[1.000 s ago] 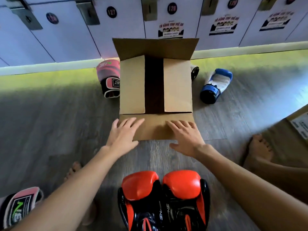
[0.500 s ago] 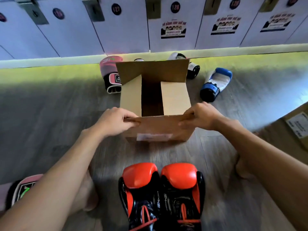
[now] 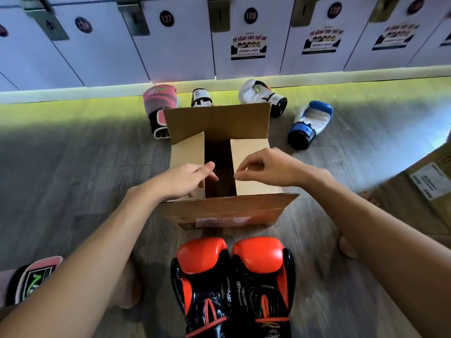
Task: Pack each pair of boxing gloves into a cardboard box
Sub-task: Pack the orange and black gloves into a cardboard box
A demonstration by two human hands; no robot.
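while the left hand (image 3: 188,179) and right hand (image 3: 266,170) each pinch the inner flaps (image 3: 249,152) of the cardboard box (image 3: 219,207), the red gloves (image 3: 258,254) lie on the floor (image 3: 73,179), nearer the wearer than both grips; if either grip slips, its flap may fall shut, blocking entry.

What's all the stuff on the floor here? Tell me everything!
cardboard box: 1, brown, open, middle of floor
second box: 1, brown, right edge
red-and-black gloves: 2, side by side, nearest the person
pink gloves: 2, one behind the box, one bottom left
white gloves: 2, behind the box
blue-and-white glove: 1, right of the box
lockers: several, white, back wall
left hand: 1, at the left inner flap
right hand: 1, pinching the right inner flap
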